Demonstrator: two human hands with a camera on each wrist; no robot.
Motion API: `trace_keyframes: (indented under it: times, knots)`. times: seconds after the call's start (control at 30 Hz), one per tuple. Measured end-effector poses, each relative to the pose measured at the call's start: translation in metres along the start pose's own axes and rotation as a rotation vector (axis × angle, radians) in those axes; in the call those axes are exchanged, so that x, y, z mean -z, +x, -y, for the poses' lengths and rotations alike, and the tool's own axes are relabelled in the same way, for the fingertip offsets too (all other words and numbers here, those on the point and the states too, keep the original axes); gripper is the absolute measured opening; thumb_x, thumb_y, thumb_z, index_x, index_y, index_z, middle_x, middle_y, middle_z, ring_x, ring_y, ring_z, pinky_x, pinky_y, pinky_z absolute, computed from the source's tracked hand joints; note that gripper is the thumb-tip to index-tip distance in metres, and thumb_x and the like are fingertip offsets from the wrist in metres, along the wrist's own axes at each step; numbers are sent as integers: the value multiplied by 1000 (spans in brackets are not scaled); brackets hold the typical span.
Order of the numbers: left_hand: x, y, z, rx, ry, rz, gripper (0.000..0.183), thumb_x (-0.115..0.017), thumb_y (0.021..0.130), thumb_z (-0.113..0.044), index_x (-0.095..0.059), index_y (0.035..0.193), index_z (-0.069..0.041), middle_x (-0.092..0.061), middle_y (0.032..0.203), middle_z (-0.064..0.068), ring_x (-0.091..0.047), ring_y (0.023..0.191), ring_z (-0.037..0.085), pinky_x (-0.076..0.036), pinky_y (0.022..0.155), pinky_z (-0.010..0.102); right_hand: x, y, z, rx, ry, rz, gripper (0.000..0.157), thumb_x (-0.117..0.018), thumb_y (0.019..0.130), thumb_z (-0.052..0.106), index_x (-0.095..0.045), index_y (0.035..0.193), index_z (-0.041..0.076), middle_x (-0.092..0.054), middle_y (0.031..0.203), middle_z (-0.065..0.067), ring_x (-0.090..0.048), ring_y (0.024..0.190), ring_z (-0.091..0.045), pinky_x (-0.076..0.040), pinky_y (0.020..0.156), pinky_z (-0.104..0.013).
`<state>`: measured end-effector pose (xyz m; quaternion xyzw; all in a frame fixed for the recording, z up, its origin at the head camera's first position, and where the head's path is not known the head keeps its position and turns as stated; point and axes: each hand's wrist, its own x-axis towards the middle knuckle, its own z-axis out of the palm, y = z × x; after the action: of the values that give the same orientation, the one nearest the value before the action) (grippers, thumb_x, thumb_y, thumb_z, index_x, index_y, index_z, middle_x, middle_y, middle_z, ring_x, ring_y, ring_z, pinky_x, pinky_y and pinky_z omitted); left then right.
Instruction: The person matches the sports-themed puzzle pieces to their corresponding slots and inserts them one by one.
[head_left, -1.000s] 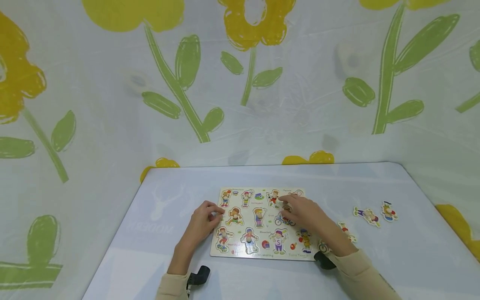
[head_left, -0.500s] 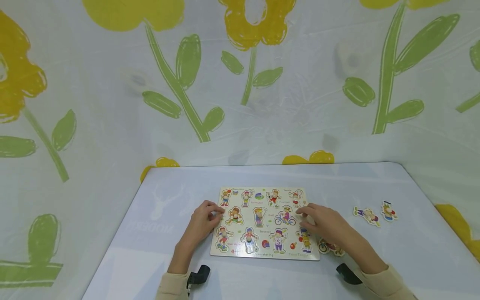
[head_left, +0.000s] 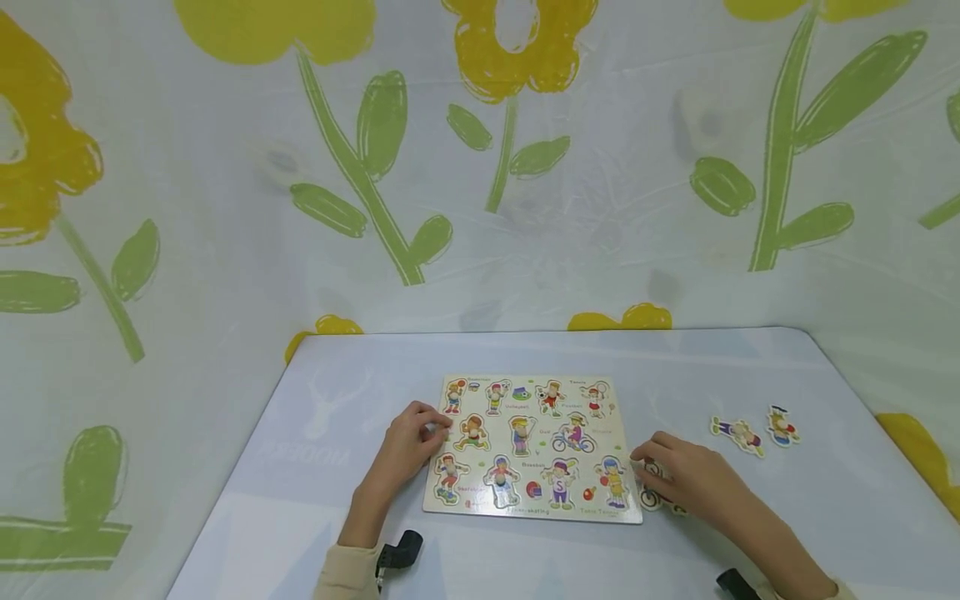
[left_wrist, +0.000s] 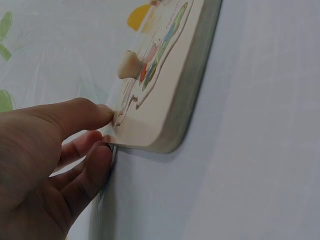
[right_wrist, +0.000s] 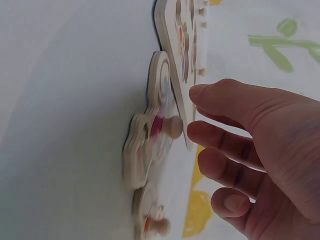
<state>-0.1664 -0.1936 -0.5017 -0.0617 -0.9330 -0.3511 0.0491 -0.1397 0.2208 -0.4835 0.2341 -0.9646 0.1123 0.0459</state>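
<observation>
The wooden knob puzzle board (head_left: 497, 442) lies flat on the table, with sports figures across it. My left hand (head_left: 408, 440) is at its left edge; in the left wrist view the thumb and fingers pinch the edge. Beyond the board's right edge lies a bicycle puzzle piece (head_left: 649, 497), partly hidden under my right hand (head_left: 686, 475). In the right wrist view that puzzle piece (right_wrist: 142, 145) shows its wooden knob. The right fingers are loosely bent and spread apart near the knob, holding nothing.
Two loose puzzle pieces, one lying sideways (head_left: 738, 436) and one with a dark cap (head_left: 782, 426), rest at the right of the table. Another knobbed piece (right_wrist: 147, 215) sits just beyond the bicycle piece. A flower-printed curtain (head_left: 600, 242) stands behind the table.
My right hand has drawn back from the board's upper right, moving right and toward me to the bicycle piece. The left hand stays at the board's edge.
</observation>
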Motion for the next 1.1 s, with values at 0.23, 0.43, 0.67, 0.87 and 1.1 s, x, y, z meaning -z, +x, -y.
trace_keyframes:
  times: [0.23, 0.43, 0.67, 0.87, 1.1]
  knots:
    - [0, 0, 0, 17, -8, -2, 12, -74, 85, -10, -75, 97, -12, -59, 102, 3, -48, 71, 9, -41, 59, 19, 4, -13, -5, -47, 26, 27, 14, -80, 79, 29, -71, 88, 27, -58, 81, 18, -42, 63, 7, -42, 55, -16]
    - [0, 0, 0, 17, -14, 2, 12, -74, 86, -10, -75, 98, -12, -59, 102, 4, -48, 71, 9, -41, 59, 19, 5, -18, -6, -34, 31, 41, 15, -81, 77, 32, -68, 83, 30, -55, 77, 22, -40, 63, 9, -40, 55, -17]
    - [-1, 0, 0, 8, -15, 2, 12, -74, 86, -10, -75, 97, -12, -59, 102, 3, -48, 71, 9, -41, 58, 19, 4, -22, -7, -38, 25, 45, 14, -81, 77, 29, -68, 81, 29, -56, 75, 21, -41, 63, 8, -43, 57, -17]
    - [-1, 0, 1, 2, -6, -1, 12, -74, 86, -11, -75, 97, -13, -59, 102, 3, -48, 70, 9, -41, 59, 19, 3, -23, -6, -59, 32, 50, 14, -81, 77, 28, -68, 82, 28, -55, 75, 20, -41, 64, 7, -42, 57, -18]
    - [-2, 1, 2, 3, -3, 0, 12, -74, 86, -10, -75, 98, -12, -59, 103, 4, -49, 72, 8, -42, 60, 18, 4, -25, -2, -75, 12, 59, 15, -81, 77, 27, -66, 81, 31, -52, 73, 20, -40, 63, 6, -39, 55, -19]
